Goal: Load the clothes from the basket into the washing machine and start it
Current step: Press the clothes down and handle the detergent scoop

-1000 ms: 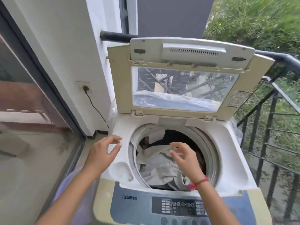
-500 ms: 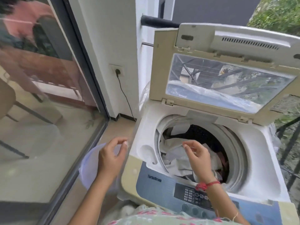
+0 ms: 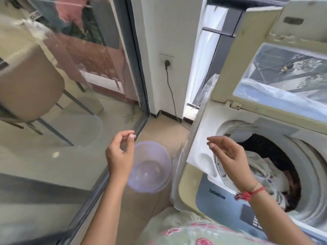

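While the clothes (image 3: pixel 261 167) lie in the washer (image 3: pixel 200 131) and the basket (image 3: pixel 150 167) on the floor (image 3: pixel 159 131) beside it looks empty, the left hand (image 3: pixel 120 154) and right hand (image 3: pixel 228 154) hover, fingers loosely apart and holding nothing, so loading seems done and the next move calls for shutting the lid (image 3: pixel 247 68) and pressing start.

Glass door (image 3: pixel 53 147) left, white wall (image 3: pixel 159 23) with plugged socket (image 3: pixel 167 62), tan floor (image 3: pixel 159 131)
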Available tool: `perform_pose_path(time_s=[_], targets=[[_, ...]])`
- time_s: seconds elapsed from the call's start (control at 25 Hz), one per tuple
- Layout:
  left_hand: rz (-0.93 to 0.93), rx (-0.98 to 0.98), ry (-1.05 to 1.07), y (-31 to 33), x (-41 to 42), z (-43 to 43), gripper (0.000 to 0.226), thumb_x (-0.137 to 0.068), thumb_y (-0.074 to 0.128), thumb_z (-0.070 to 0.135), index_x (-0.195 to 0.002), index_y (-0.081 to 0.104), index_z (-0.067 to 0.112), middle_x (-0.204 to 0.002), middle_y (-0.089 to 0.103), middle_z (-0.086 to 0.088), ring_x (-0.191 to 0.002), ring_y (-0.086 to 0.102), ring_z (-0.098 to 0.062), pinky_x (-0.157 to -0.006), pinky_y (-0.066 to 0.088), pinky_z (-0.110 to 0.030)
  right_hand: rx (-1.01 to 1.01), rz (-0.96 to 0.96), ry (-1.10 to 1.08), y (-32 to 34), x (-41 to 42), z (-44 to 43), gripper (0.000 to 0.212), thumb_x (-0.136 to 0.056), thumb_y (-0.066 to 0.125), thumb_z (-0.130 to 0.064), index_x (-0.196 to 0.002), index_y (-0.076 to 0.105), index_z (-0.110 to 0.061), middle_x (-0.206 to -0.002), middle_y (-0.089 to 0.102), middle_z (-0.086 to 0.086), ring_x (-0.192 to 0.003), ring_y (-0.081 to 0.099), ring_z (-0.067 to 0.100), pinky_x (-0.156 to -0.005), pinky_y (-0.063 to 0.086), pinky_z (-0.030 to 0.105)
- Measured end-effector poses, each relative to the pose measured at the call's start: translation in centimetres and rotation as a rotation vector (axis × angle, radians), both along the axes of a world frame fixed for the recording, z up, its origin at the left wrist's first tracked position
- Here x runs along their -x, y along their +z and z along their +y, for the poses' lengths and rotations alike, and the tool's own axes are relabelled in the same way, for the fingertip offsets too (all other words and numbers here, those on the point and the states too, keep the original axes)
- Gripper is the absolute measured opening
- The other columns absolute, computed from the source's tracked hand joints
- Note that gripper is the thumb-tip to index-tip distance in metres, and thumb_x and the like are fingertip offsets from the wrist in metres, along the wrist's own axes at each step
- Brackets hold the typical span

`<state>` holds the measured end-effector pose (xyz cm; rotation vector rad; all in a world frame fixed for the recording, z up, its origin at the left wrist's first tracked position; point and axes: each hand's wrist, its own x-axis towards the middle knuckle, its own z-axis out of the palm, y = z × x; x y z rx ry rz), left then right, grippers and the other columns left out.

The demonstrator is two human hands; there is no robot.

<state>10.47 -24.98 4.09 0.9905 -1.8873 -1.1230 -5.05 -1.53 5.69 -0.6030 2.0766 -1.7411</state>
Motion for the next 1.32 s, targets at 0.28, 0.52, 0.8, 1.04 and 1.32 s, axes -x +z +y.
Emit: perform_pose_path(time_s=[0.28, 0.52, 0.8, 1.04, 1.32], targets=[[0.029, -0.013, -0.398, 1.2, 11.8, 9.9, 0.012, -0.086, 0.051, 0.038, -0.09, 0.062, 0.038, -0.088, 0.067, 0.019, -0.086, 0.063, -0.003, -0.079, 0.047, -0.02, 0.034, -0.02, -0.329, -0.5, 6.7, 9.9, 0.011, -0.091, 0.059, -0.013, -0.095, 0.069, -0.017, -0.092, 0.071, 0.0, -0.086, 0.065, 0.013, -0.075, 0.052, 0.027], [-0.048, -0.091, -0.562, -1.7, 22.9, 19.8, 0.013, -0.09, 0.061, 0.021, -0.09, 0.061, 0.033, -0.089, 0.068, 0.014, -0.087, 0.063, -0.002, -0.075, 0.046, -0.009, 0.055, -0.193, -0.534, -3.6, 13.6, 17.5, 0.013, -0.093, 0.056, -0.013, -0.093, 0.067, -0.02, -0.086, 0.068, 0.001, -0.079, 0.062, 0.012, -0.068, 0.053, 0.022], [-0.272, -0.326, -0.582, -7.6, 29.4, 25.4, 0.01, -0.089, 0.06, 0.012, -0.098, 0.063, 0.014, -0.088, 0.064, 0.003, -0.084, 0.06, -0.01, -0.073, 0.045, -0.015, 0.068, -0.811, -0.492, -8.5, 21.1, 18.3, 0.023, -0.093, 0.057, -0.02, -0.115, 0.054, -0.017, -0.109, 0.06, 0.005, -0.092, 0.058, 0.016, -0.08, 0.05, 0.035], [-0.223, -1.185, -0.263, -7.9, 34.6, 27.9, 0.034, -0.098, 0.041, 0.041, -0.121, 0.048, 0.017, -0.112, 0.058, -0.005, -0.11, 0.053, -0.02, -0.086, 0.042, -0.036, 0.381, -1.298, -0.427, -8.9, 24.0, 17.0, 0.022, -0.095, 0.05, -0.028, -0.11, 0.05, -0.011, -0.113, 0.054, 0.011, -0.104, 0.051, 0.023, -0.089, 0.044, 0.041], [-0.009, -1.59, -0.286, -6.7, 36.1, 29.0, 0.06, -0.088, 0.05, 0.056, -0.124, 0.051, 0.007, -0.127, 0.057, -0.008, -0.121, 0.051, -0.019, -0.092, 0.041, -0.034, 0.562, -1.389, -0.477, -8.6, 24.3, 16.2, 0.018, -0.094, 0.053, -0.024, -0.094, 0.058, -0.006, -0.096, 0.058, 0.007, -0.088, 0.055, 0.014, -0.081, 0.047, 0.029]])
